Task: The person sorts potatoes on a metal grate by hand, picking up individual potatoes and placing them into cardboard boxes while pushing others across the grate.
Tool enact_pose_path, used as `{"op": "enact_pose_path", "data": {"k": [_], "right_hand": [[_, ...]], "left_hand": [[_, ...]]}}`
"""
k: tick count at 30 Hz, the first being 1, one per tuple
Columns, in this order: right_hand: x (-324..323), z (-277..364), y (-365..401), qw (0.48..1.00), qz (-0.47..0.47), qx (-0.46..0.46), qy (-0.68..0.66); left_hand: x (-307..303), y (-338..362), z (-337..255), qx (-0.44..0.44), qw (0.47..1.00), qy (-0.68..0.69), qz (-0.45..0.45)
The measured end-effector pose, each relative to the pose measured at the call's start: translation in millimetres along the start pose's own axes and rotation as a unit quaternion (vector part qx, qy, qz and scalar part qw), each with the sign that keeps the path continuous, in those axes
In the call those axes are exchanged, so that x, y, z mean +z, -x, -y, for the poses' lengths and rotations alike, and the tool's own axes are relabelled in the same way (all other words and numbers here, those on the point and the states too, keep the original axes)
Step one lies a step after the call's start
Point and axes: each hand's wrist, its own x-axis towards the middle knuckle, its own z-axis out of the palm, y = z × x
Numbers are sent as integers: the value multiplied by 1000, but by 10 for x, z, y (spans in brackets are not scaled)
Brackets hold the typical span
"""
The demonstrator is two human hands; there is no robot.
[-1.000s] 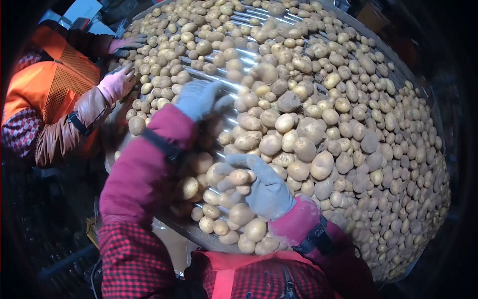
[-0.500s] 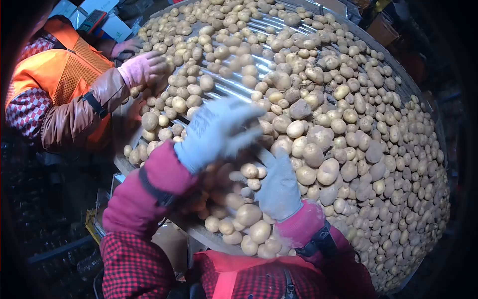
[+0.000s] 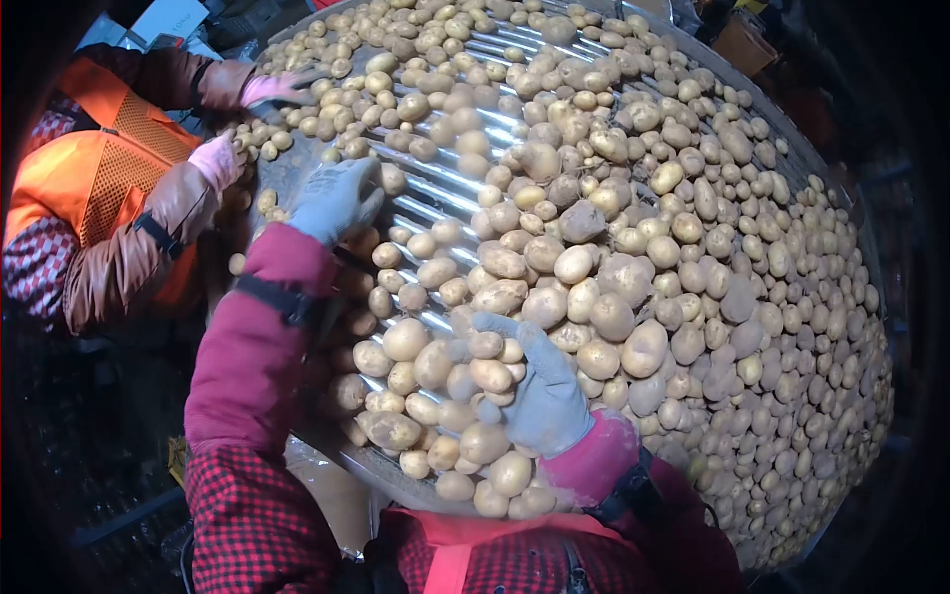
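Gloved in grey, my left hand (image 3: 334, 200) is at the left part of a slatted metal surface (image 3: 421, 208), fingers bent and apart, beside a potato (image 3: 393, 179). Its palm side is hidden. My right hand (image 3: 546, 394), also in a grey glove, is lower and near the middle, its fingers curled around several small potatoes (image 3: 490, 374). Larger loose potatoes (image 3: 406, 340) lie on the bars between my two hands. A dense heap of potatoes (image 3: 712, 297) spreads to the right of my right hand.
At the upper left, a person in an orange vest (image 3: 104, 163) has two pink-gloved hands among potatoes at the surface's edge. White boxes (image 3: 168, 20) are behind that person. A curved rim (image 3: 406, 473) runs along the near side. A brown box (image 3: 744, 45) is at the upper right.
My left hand has moved up and left from beside my right hand, uncovering bars and potatoes. My right hand has barely moved. The co-worker's near hand has moved left; potatoes on the left have shifted.
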Motion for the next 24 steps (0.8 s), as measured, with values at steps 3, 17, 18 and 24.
{"op": "enact_pose_path", "data": {"k": [3, 17, 18, 24], "right_hand": [[-36, 25, -35, 999, 23, 31, -35], [94, 74, -13, 999, 1, 34, -17], [62, 58, -16, 999, 18, 31, -19], [-105, -38, -46, 998, 46, 4, 37]], "left_hand": [[-245, 91, -37, -70, 973, 199, 95], [79, -812, 136, -122, 957, -203, 169], [105, -876, 131, -145, 944, -225, 192], [284, -646, 216, -114, 968, -211, 79]]}}
